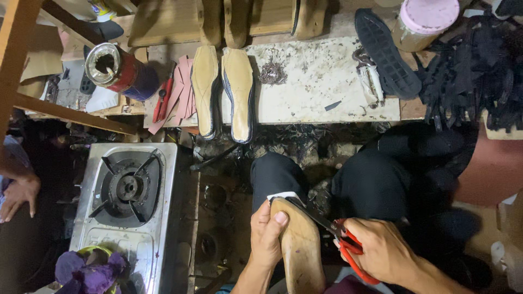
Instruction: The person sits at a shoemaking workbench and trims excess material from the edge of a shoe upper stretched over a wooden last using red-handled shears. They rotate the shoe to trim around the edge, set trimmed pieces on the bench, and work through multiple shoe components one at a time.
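wooden shoe form (pixel 299 247) rests on the person's lap, sole side up, so its edge faces the blades. left hand (pixel 267 234) clamps its side, thumb on top, steadying it. right hand (pixel 381 251) grips red-handled scissors (pixel 332 228), blades at the toe where white lining (pixel 284 196) pokes out. two soles (pixel 223 90) lie on the workbench (pixel 327 76) beyond.

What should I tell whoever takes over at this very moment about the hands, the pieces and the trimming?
Left hand: grips the wooden shoe last on the lap, thumb on top.
Right hand: holds the red-handled scissors, blades at the white lining edge by the last's toe.
Bench: two lasted uppers side by side, black sole to the right.
Done: two uppers lasted on the bench.
Left: judging by the blades, trimming at the toe is unfinished.
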`<action>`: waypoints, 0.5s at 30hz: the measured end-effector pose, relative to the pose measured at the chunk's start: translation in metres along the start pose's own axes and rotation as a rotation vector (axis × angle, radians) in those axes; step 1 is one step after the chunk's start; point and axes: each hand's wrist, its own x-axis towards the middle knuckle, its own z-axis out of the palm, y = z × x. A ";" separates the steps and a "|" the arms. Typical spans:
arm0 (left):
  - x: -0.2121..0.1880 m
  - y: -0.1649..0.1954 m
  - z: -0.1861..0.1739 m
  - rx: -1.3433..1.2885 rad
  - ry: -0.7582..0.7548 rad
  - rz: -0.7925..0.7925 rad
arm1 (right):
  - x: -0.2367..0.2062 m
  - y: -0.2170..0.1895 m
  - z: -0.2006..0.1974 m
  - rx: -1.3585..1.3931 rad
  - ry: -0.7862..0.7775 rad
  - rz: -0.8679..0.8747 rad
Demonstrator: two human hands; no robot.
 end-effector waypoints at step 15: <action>0.003 -0.004 0.011 0.030 -0.102 -0.076 | 0.001 0.016 -0.002 0.000 0.048 0.021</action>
